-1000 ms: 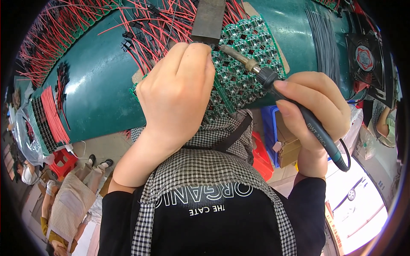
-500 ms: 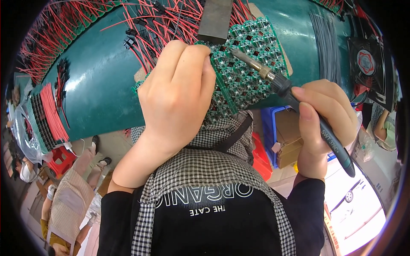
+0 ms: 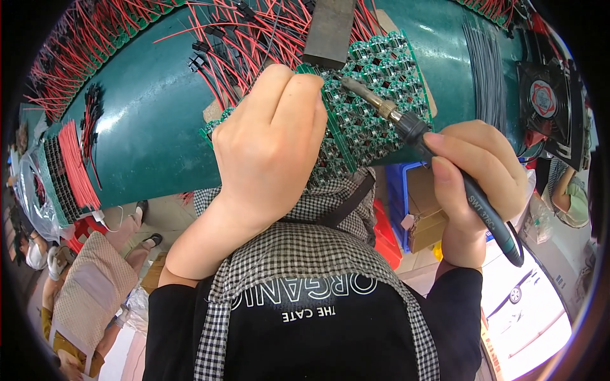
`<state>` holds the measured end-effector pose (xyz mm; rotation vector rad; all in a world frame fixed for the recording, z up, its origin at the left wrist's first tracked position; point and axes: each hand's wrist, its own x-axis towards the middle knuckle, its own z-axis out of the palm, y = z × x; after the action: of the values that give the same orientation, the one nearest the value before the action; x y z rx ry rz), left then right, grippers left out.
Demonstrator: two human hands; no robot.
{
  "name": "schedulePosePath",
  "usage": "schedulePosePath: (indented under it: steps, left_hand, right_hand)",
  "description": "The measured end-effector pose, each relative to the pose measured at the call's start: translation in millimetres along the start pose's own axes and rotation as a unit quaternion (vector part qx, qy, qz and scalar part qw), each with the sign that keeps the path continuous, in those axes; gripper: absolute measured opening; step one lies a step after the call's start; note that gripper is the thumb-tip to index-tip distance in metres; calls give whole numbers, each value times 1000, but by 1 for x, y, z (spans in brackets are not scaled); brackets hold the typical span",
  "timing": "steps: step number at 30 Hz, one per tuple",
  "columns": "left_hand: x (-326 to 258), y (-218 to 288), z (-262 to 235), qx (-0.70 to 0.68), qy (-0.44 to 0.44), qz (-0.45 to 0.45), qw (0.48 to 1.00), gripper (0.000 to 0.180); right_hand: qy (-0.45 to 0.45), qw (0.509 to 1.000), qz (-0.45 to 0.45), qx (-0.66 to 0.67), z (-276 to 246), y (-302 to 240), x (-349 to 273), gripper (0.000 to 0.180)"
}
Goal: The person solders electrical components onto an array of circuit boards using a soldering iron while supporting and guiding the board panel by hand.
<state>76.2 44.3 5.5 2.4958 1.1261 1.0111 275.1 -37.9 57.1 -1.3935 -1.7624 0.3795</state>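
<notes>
My right hand [image 3: 484, 171] grips a soldering iron [image 3: 416, 130] with a dark handle and a metal tip. That tip points left, over a panel of small green circuit boards [image 3: 375, 95] set in rows. Across the panel's left part lies my left hand [image 3: 270, 143], its fingers closed and pinched near the iron's tip. What those fingers hold is hidden beneath them. Just beyond them a dark metal block [image 3: 329, 35] rests on the panel's far edge. Red and black wires [image 3: 235, 54] with black connectors spread out behind my left hand.
The green table mat [image 3: 149, 120] bears a bundle of red wires [image 3: 77, 165] at left and grey wires [image 3: 484, 70] at right. A black fan [image 3: 543, 98] stands far right. Below the edge are a blue crate [image 3: 399, 190] and a cardboard box [image 3: 427, 216]. Other people sit nearby.
The soldering iron and my right hand have shifted slightly left. My left hand, the panel and the block sit slightly further right in the picture. A person at lower left has moved.
</notes>
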Motion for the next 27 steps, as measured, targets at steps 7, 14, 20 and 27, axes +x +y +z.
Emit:
schedulePosePath:
  steps: [7,14,20,27]
  left_hand:
    - [0,0,0,14,-2,-1,1000,12]
    - [4,10,-5,25,-58,-45,997,12]
    - [5,10,-11,-2,-51,-66,997,14]
    - [-5,10,-10,-31,-45,-13,998,17]
  right_hand:
    - [-44,992,-102,-64,5,-2,2,18]
    - [-64,994,-79,-43,-6,3,7,21]
    - [-43,998,-9,42,-18,20,17,20]
    - [62,996,-20,61,-13,11,-16,16]
